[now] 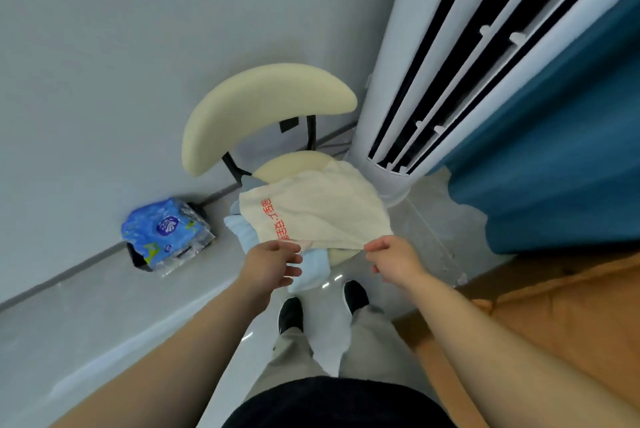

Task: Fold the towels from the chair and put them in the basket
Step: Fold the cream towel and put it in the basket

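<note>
Pinching near corners of cream towel [311,209] with left hand [273,261] and right hand [394,258]. Spread straight ahead on chair [270,98], equidistant from both.

Soft even daylight, wide-angle warp, slight blur

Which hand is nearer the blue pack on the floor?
Left. The left hand pinches the cream towel at its corner toward the blue pack; the right hand pinches the opposite corner.

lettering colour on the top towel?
Red lettering on the cream towel, seen in the head view.
</note>
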